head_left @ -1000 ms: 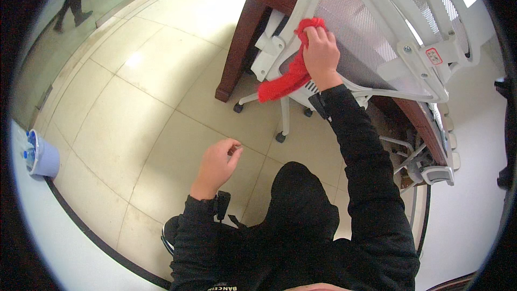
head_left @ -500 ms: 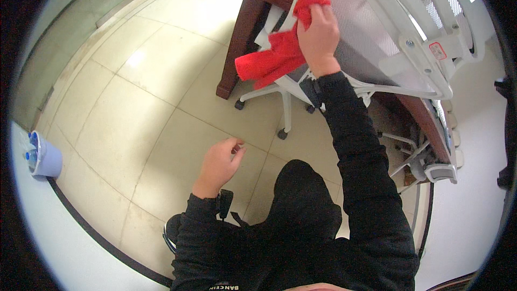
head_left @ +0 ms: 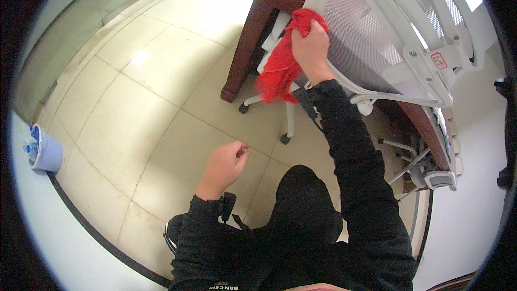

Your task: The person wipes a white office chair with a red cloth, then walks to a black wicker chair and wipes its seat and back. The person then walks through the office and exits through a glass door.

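Observation:
A red cloth point(head_left: 280, 67) is bunched in my right hand point(head_left: 311, 51), whose fingers close round its upper part. The cloth lies against the left edge of a white mesh-backed office chair point(head_left: 353, 37), and its loose end hangs down over the seat side and a chair leg. My left hand point(head_left: 222, 168) floats above the floor tiles in front of my knee, apart from the chair. Its fingers are curled in toward the thumb, and I see nothing between them.
A dark red wooden desk point(head_left: 249, 48) stands behind the chair. Another white chair point(head_left: 439, 180) is at the right by the wall. A pale blue bin point(head_left: 49, 153) with plastic bottles sits at the far left. Glass panels point(head_left: 70, 27) line the upper left.
My right hand has moved down and slightly left along the chair's edge with the red cloth. The cloth's loose end has swung down and to the right. The left hand stays nearly in place.

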{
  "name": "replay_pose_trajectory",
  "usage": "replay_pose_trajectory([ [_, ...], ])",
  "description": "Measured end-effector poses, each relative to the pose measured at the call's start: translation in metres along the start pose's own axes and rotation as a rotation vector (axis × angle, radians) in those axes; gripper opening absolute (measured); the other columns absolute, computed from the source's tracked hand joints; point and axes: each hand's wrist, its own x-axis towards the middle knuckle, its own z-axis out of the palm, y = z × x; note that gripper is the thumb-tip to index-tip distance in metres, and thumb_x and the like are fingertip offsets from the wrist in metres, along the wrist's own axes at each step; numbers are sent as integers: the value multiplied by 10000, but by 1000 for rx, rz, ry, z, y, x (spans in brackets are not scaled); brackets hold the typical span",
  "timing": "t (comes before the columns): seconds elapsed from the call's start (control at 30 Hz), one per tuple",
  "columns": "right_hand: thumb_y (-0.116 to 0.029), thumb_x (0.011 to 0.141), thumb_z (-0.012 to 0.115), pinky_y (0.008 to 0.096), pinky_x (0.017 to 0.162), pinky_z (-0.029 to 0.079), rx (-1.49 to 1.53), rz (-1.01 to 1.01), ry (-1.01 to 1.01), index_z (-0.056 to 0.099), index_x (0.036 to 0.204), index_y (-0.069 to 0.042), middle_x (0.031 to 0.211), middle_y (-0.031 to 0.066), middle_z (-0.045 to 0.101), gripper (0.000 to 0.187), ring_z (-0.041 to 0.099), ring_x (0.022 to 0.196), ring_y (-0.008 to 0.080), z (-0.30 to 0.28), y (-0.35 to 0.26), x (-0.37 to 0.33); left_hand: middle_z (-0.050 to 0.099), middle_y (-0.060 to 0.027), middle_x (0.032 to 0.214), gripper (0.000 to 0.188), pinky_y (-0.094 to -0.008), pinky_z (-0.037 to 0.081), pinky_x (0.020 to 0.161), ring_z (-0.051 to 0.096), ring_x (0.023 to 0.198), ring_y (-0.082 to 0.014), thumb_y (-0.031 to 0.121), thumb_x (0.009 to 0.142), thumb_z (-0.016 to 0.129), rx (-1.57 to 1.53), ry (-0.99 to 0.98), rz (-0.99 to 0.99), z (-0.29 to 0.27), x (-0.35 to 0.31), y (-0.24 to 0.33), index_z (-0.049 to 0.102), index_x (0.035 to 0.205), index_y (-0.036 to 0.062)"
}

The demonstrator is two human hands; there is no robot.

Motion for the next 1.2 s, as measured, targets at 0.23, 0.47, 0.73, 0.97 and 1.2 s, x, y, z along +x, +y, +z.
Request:
replay_pose_trajectory([
  [0.23,-216,867,700,522,952,534,89,420,-159,720,1036,23,1067,308,727,293,686,1078,480,33,-4,-20,738,-197,891,210,-419,569,756,733,842,-349,158,945,709,-30,-10,19,1,-3,-2,705,1076,-7],
  [0.47,-155,884,671,475,898,540,380,53,63,712,1038,3,970,240,742,225,704,988,440,9,-33,29,748,-192,921,247,-428,572,766,734,860,-357,156,944,709,-20,4,-50,-1,-9,-8,700,1140,6],
  [0.73,-132,917,652,455,932,533,315,391,-76,708,1148,-25,1057,204,751,261,702,1021,422,74,32,-45,752,-183,942,287,-420,573,782,738,880,-345,162,950,706,-28,1,-48,-7,-16,-5,688,1187,0],
  [0.97,-93,910,712,428,898,547,652,25,5,693,1113,-12,1044,169,756,220,724,990,349,33,24,1,745,-171,964,315,-410,570,781,735,897,-321,168,972,691,-22,-1,-83,-5,-21,-6,662,1239,4],
  [1.2,-108,917,715,427,936,527,621,152,-43,679,1133,13,1108,172,743,250,707,1056,329,49,59,-53,738,-164,948,309,-418,566,774,729,886,-334,162,961,702,9,0,-43,-3,-18,-8,664,1234,23],
])
